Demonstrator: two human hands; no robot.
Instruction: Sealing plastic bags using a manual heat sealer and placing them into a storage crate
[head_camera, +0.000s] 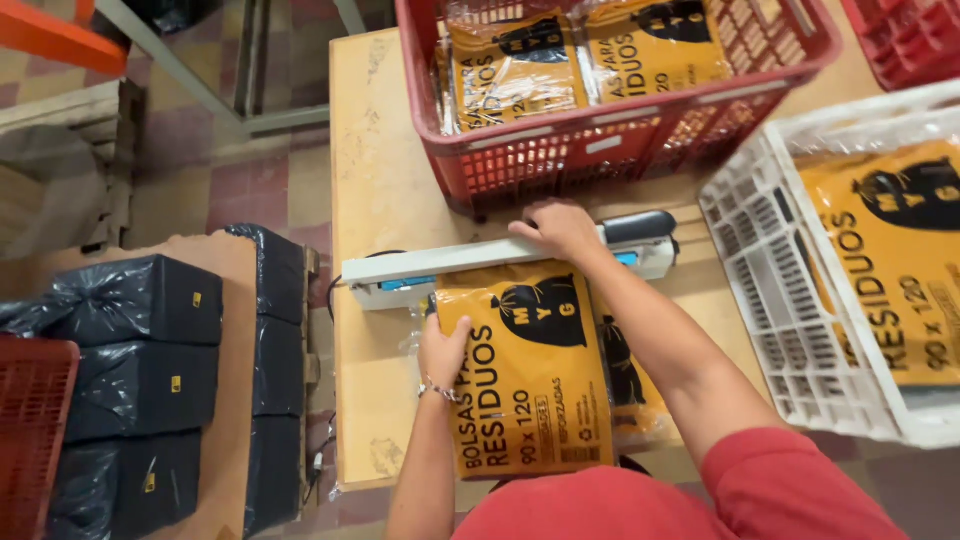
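Nearest me, I see the orange packet (525, 375) lying flat, long axis running away toward the sealer bar (480, 258). Left hand (443, 352) pins its left edge with flat fingers; right hand (560, 228) presses palm-down on the bar, just beyond the packet's top end.

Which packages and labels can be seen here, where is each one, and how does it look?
Flat orange plastic package with black print: on the wooden table, under the left hand, its top edge in the white sealer bar pressed by the right hand.
Orange packages: upright in the red crate.
Orange package: flat in the white crate.
Black wrapped bundles with small yellow labels: left, stacked.
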